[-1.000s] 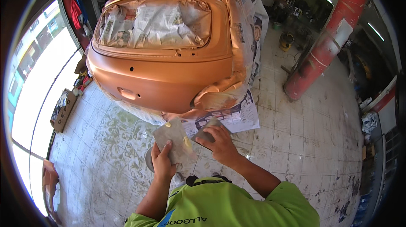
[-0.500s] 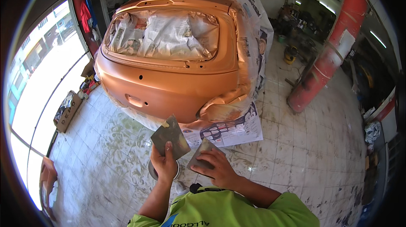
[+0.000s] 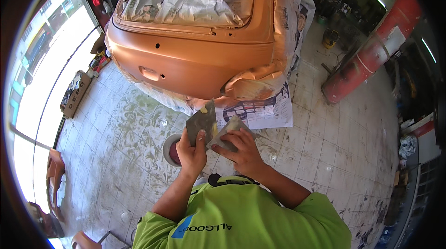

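"Where are the two plates?"

"Raised in front of the chest, over the floor. The dark plate (image 3: pixel 200 123) carries yellow paste (image 3: pixel 214 129) along its right edge, with another dab near the top. The grey plate (image 3: pixel 233 122) sits right at that edge; whether they touch, I can't tell."

"And the grip?"

"The left hand (image 3: pixel 192 154) pinches the dark plate, thumb flat on the near face, fingers mostly hidden behind. The right hand (image 3: pixel 241 151) has its fingers laid over the grey plate, holding it; I can't see its thumb clearly."

"It looks like paste being worked between them. How would you do that well?"

"Hold the dark plate steady and let the grey one do the moving. I'd lay its edge down evenly at a low angle and gather that edge smear toward the middle, pressing lightly so none drops off the side. Clean edges should help too."

"What's close by?"

"A round bucket (image 3: pixel 166 150) with something reddish inside, on the floor (image 3: pixel 306 161) beside the left forearm. Ahead is the orange car body (image 3: pixel 195 58), its rear window covered with paper (image 3: pixel 193 0). Farther right leans a red column (image 3: pixel 371 58)."
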The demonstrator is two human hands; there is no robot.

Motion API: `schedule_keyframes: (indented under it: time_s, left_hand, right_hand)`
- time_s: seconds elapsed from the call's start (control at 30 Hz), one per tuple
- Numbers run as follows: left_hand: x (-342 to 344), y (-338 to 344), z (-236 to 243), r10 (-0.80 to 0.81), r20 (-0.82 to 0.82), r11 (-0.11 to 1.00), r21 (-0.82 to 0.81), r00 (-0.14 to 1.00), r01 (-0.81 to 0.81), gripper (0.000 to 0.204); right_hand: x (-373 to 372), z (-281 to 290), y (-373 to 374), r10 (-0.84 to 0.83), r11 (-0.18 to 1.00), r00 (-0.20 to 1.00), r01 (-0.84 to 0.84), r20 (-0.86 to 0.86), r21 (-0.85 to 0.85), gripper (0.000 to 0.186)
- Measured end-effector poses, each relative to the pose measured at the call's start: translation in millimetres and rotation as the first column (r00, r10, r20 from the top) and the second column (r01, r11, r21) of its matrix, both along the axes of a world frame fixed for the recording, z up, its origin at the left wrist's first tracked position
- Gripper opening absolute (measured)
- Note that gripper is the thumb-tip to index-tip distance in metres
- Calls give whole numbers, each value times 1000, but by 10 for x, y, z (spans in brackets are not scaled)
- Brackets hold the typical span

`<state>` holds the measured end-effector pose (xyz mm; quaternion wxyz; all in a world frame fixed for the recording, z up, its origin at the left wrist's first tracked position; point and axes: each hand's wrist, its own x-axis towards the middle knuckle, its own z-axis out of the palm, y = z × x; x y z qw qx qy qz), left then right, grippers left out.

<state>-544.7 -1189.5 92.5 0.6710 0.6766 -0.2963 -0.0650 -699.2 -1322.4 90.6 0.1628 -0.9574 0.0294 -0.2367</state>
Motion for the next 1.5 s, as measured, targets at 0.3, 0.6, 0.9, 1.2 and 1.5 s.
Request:
schedule_keyframes:
  time_s: [0.3, 0.6, 0.9, 1.2, 1.5]
  left_hand:
    - [-44, 83, 110, 78, 195, 993, 68, 978, -93, 19]
    - [19, -19, 234, -28, 72, 998, 56, 997, 24, 27]
    - [167, -265, 192, -67, -347, 934, -352, 935, -64, 30]
    - [115, -168, -144, -100, -163, 994, -67, 982, 90, 26]
    - [261, -159, 213, 0, -14, 995, -103, 1000, -2, 21]
  right_hand:
    - [129, 21, 43, 13, 1000, 995, -16, 96, 23, 63]
    - [203, 184, -111, -12, 998, 993, 5, 122, 56, 66]
    - [166, 262, -46, 150, 945, 929, -235, 338, 227, 70]
    - [101, 135, -558, -123, 990, 992, 123, 14, -64, 71]
    - [52, 39, -125, 94, 987, 993, -82, -78, 139, 73]
